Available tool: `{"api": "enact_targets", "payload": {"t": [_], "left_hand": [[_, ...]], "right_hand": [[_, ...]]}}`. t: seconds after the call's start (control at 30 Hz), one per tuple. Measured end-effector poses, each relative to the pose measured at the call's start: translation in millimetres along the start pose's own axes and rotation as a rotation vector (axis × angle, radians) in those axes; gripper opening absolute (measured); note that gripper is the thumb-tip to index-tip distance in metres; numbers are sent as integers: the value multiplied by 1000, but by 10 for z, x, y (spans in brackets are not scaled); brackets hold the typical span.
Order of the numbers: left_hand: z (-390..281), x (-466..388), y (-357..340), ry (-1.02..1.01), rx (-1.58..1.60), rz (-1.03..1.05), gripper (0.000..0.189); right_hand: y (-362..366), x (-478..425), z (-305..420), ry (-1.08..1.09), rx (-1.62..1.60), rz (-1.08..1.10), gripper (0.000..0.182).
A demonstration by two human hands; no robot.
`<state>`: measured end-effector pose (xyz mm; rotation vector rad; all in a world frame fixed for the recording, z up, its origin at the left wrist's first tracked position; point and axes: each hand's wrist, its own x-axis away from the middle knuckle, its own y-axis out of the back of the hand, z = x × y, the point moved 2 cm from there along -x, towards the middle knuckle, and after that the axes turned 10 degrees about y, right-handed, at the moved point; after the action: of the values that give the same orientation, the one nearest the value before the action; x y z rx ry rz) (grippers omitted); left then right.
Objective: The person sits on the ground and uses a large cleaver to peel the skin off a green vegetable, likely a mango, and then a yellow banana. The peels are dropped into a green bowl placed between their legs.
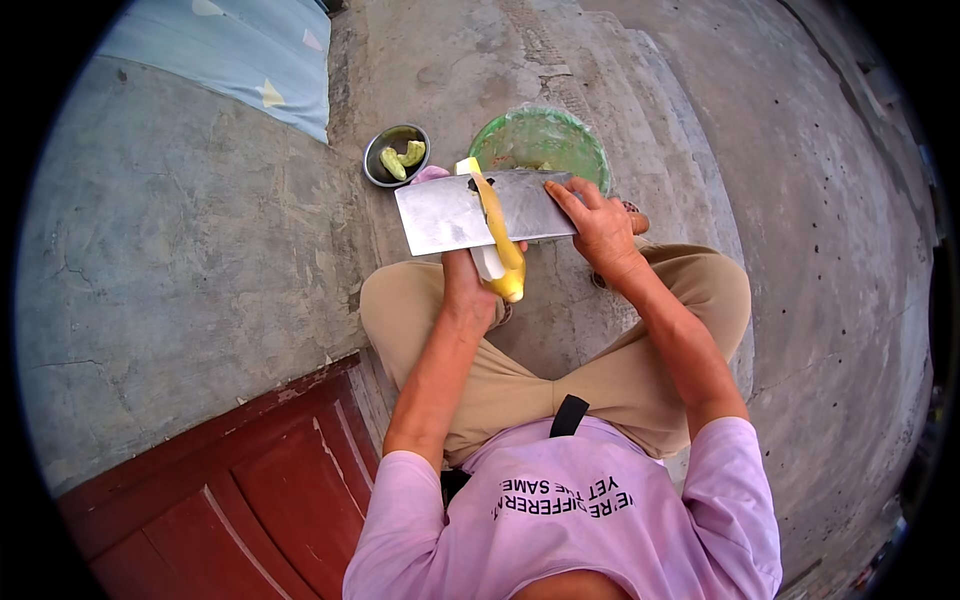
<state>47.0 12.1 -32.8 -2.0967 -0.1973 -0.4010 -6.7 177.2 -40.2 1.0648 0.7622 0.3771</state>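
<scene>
A wide metal cleaver blade (442,214) lies sideways before me, over a long yellow-skinned vegetable (510,281) with pale peeled flesh. My right hand (604,225) grips the cleaver at its right end; the handle is mostly hidden by the fingers. From below, my left hand (469,281) holds the vegetable, its fingers largely hidden behind the blade. A strip of yellow peel (491,206) lies across the blade's upper face, which has a dark hole or mark near it. Beyond the cleaver sits a green basin (540,124) with scraps in it.
A metal bowl (366,166) with pale green vegetable pieces (393,163) stands beyond the blade's left end, near a pink item (430,174). Blue patterned cloth (247,52) hangs at upper left. A red wooden door (247,487) is at lower left, and a concrete step edge runs along the right.
</scene>
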Motion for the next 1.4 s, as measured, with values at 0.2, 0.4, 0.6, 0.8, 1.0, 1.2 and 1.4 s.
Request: {"api": "enact_targets", "payload": {"t": [0.2,0.4,0.6,0.8,1.0,1.2,1.4], "left_hand": [[60,-20,48,24,-41,-35,34],[84,-20,26,56,-18,-16,35],[139,-21,-3,121,54,-97,34],[104,-2,-99,120,69,-36,39],[45,-10,-132,115,44,-1,43],[18,-102,-3,123,95,-174,49],[-34,-183,25,48,145,-241,46]], "right_hand": [[-23,52,-44,6,12,-29,53],[-69,75,-123,-37,-4,-7,54],[-87,144,-187,-41,0,-31,55],[-130,199,-281,-261,-179,86,53],[-268,314,-355,-245,-533,13,41],[-191,249,-226,-228,-619,-8,40],[238,129,137,-32,-456,-94,46]]}}
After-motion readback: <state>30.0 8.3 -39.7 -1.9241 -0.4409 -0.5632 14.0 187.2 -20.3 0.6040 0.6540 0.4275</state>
